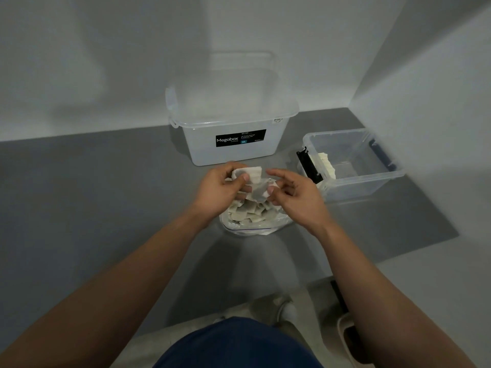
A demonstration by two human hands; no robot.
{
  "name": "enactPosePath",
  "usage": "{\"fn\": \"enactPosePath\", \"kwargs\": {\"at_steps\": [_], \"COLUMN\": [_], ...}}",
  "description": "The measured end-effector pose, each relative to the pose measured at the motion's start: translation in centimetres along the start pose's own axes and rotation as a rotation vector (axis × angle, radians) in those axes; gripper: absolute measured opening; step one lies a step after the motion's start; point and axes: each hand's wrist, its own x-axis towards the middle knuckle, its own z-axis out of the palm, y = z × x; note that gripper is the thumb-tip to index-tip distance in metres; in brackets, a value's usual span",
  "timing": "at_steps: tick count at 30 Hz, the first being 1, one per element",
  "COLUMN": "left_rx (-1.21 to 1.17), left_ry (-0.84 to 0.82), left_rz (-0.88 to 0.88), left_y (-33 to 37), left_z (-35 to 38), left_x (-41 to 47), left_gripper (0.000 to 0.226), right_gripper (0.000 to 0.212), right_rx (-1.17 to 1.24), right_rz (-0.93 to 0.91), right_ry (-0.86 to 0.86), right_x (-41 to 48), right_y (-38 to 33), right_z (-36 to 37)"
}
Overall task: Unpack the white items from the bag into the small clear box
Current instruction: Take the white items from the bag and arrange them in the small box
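Note:
A clear zip bag [253, 221] full of small white square sachets lies on the grey surface in front of me. My left hand [223, 189] grips a small stack of white sachets [251, 174] above the bag. My right hand [292, 195] pinches one more sachet [259, 193] between thumb and fingers, close beside the left hand's stack. The small clear box [353, 162] with black latches stands to the right, lid off, with a row of white sachets [326, 162] along its left wall.
A larger translucent Megabox tub [231, 123] stands behind the bag, with a clear lid leaning on the wall behind it. Walls close in at the back and right. The table's front edge lies near my knees and a shoe [284, 306].

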Motion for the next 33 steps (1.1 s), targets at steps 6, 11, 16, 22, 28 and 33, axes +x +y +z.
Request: {"fn": "enactPosePath", "kwargs": {"at_steps": [6, 11, 16, 22, 28, 33], "left_rx": [0.211, 0.139, -0.094, 0.182, 0.699, 0.728], "left_ry": [0.004, -0.084, -0.074, -0.036, -0.119, -0.144], "left_rz": [0.032, -0.023, -0.047, 0.090, 0.314, 0.280], "left_y": [0.2, 0.3, 1.1, 1.3, 2.6, 2.2], "left_z": [-1.1, -0.8, -0.7, -1.3, -1.6, -0.6], "left_x": [0.0, -0.3, -0.4, -0.1, 0.3, 1.0], "left_gripper": [0.024, 0.024, 0.016, 0.011, 0.020, 0.024], "right_gripper": [0.009, 0.017, 0.014, 0.028, 0.013, 0.013], "right_rx": [0.342, 0.520, 0.606, 0.153, -0.065, 0.013], "right_rz": [0.053, 0.058, 0.072, 0.016, -0.175, -0.143], "right_ry": [0.061, 0.093, 0.124, 0.133, 0.095, 0.120], "right_x": [-0.4, 0.1, 0.2, 0.1, 0.5, 0.5], "right_y": [-1.2, -1.5, -0.9, -0.7, -0.8, -0.4], "right_z": [0.2, 1.5, 2.5, 2.2, 0.4, -0.3]}}
